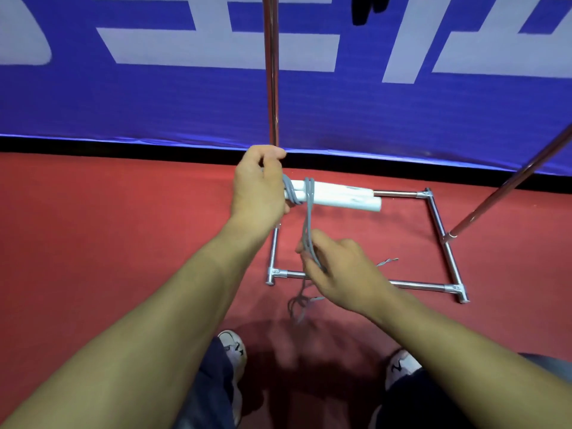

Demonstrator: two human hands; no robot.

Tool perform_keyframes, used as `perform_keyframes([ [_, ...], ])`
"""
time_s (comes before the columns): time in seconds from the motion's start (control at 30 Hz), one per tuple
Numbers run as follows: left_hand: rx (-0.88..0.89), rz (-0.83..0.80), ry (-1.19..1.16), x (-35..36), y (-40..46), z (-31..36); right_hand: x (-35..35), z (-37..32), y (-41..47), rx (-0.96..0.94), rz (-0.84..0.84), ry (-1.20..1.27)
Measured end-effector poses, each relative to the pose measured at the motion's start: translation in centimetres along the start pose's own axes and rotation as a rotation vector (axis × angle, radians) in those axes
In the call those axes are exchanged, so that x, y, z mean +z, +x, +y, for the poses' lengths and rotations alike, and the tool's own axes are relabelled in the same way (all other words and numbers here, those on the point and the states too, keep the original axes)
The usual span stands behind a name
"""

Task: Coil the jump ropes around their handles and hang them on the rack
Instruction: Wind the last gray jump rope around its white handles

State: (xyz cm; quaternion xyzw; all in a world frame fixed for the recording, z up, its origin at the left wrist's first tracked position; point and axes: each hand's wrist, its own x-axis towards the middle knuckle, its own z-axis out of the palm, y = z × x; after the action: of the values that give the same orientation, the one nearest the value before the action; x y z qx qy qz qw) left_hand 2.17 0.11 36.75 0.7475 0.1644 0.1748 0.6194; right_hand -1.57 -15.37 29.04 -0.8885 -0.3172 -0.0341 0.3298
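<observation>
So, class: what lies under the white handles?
Under the white handles: red floor and the rack base's rear bar. The left hand covers their left ends.

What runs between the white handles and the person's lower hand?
In the head view, grey rope strands stretch from the white handles down to the right hand.

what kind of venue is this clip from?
Probably an indoor sports hall or gym. Cues: red sports-type flooring, a blue barrier banner with large white lettering along the floor edge, and a chrome tube rack beside which white-handled jump rope is being coiled.
</observation>
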Motion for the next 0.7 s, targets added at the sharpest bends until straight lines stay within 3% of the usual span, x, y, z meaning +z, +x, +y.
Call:
perform_keyframes([
  [0.1,0.001,-0.102,-0.050,0.3,-0.5,0.4,0.4,-0.4,0.5,0.361,-0.046,0.487],
  [0.13,-0.007,-0.092,-0.059,0.2,-0.4,0.3,0.5,-0.6,0.6,0.405,-0.031,0.576],
  [0.27,-0.079,0.100,-0.072,-0.1,0.6,-0.1,0.6,-1.0,-0.3,0.287,-0.092,0.598],
  [0.37,-0.099,0.271,-0.094,-1.0,2.1,-0.8,2.0,-0.7,-1.4,0.327,-0.162,0.532],
  [0.47,-0.125,0.317,-0.123,-1.6,2.7,-0.9,3.0,-0.6,-1.8,0.423,-0.202,0.584],
  [0.57,-0.157,0.312,-0.143,-1.6,2.7,-0.6,2.5,-0.7,-2.1,0.283,-0.276,0.437],
  [0.67,-0.115,0.317,-0.074,-2.0,3.0,-0.7,2.2,-0.3,-2.0,-0.005,-0.284,-0.021],
  [0.7,-0.071,0.306,-0.022,-2.1,2.9,-0.7,2.2,0.4,-1.8,-0.023,-0.322,-0.119],
])
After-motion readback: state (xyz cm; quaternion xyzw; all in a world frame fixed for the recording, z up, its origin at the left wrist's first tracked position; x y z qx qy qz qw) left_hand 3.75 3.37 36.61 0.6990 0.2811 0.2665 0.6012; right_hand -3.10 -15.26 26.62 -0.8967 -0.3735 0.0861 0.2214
